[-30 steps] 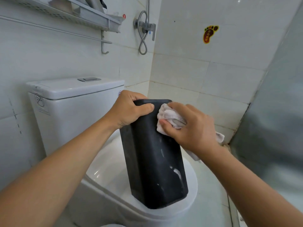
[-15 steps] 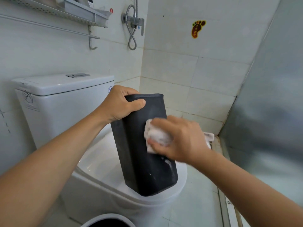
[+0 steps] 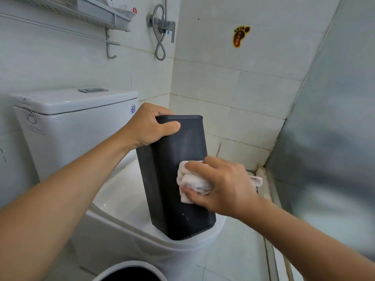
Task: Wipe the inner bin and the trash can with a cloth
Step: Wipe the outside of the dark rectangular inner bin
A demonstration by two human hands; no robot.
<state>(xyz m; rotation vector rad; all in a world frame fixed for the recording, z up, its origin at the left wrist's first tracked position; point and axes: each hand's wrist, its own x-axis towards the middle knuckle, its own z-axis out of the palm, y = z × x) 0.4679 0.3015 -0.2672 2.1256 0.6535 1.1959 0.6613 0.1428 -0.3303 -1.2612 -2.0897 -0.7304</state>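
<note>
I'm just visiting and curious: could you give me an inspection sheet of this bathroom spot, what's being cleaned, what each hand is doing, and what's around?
Surface: closed toilet lid, white; the bin stands on it.
Job's things: black inner bin, tilted; white cloth pressed on its side; round trash can rim at the bottom edge.
Clutter: nothing seen.
Hands: left hand grips the bin's top rim; right hand holds the cloth.
Cables: shower hose looped on the wall.
Surroundings: toilet tank, wall shelf, foot-shaped sticker.
</note>
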